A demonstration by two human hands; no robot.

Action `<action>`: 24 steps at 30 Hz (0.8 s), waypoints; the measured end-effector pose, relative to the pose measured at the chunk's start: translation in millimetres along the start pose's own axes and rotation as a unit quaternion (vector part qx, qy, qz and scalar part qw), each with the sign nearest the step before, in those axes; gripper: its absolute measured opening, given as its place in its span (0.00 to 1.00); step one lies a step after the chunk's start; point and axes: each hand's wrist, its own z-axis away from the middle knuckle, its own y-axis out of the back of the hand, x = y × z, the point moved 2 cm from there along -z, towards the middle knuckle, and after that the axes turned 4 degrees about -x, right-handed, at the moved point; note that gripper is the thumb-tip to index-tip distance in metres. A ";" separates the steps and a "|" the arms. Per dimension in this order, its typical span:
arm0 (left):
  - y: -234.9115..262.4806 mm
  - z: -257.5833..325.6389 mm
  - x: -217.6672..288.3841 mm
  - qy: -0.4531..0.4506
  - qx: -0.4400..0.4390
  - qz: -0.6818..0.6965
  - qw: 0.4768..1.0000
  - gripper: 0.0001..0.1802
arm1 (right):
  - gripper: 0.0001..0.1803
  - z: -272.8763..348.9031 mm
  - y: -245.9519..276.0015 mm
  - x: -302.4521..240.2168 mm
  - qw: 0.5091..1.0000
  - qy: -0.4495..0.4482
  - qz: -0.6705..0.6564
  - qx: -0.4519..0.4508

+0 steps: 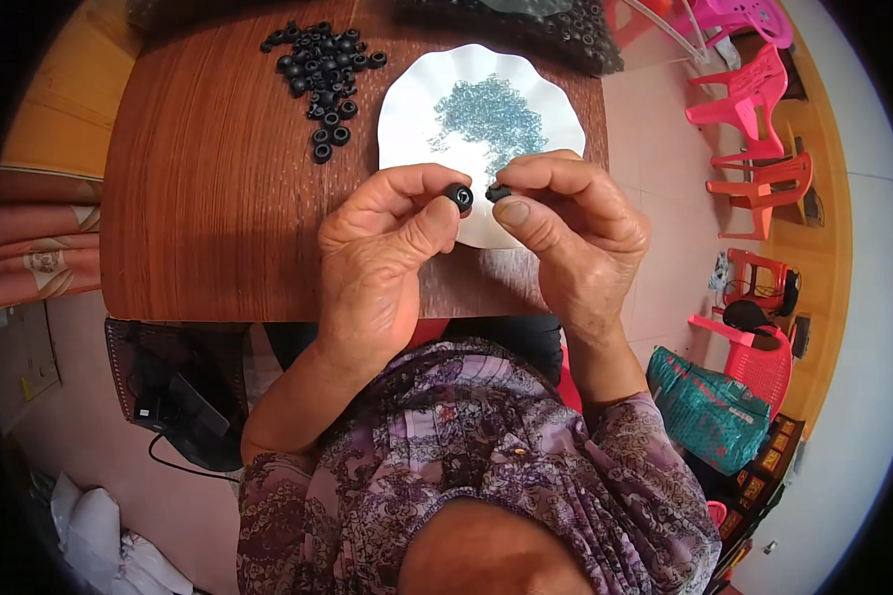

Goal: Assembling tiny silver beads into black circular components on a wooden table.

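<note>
Between the thumb and forefinger of my left hand [387, 238] is a small round black cap [459, 196], its hollow end with a pale ring inside facing right. My right hand [585, 223] pinches a second small black part [497, 192], mostly covered by the fingertips. The two parts are close together but apart, above the near edge of a white scalloped plate [404, 109]. A heap of tiny bluish metal rings or springs [493, 114] lies on that plate. Left of it, several black caps [319, 69] are spread on the brown wooden table [198, 198].
A clear bag of black parts [566, 35] lies at the table's far edge. Pink and red plastic chairs [749, 99] line the right side, with a teal bag [709, 407] on the lower right. A black bin-like container [184, 397] stands below the table's left corner.
</note>
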 end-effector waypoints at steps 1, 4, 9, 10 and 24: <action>-0.2 -0.3 -0.2 0.000 0.001 0.001 1.000 0.12 | 0.11 -0.5 0.3 0.9 1.000 -0.001 0.000 0.000; 0.2 -0.3 -0.2 -0.017 0.011 -0.006 1.000 0.10 | 0.11 -1.5 0.3 2.7 0.999 0.013 0.023 -0.020; -3.2 2.6 2.6 -0.049 0.008 -0.047 0.998 0.10 | 0.07 -4.6 -4.1 1.0 0.997 0.027 0.069 -0.007; -3.4 3.1 2.6 -0.050 0.010 -0.047 0.998 0.10 | 0.07 -5.6 -3.9 1.5 0.997 0.027 0.069 -0.009; -1.6 4.4 3.8 -0.068 0.022 -0.115 0.991 0.09 | 0.11 -10.6 -9.4 -9.8 0.932 0.197 0.298 -0.062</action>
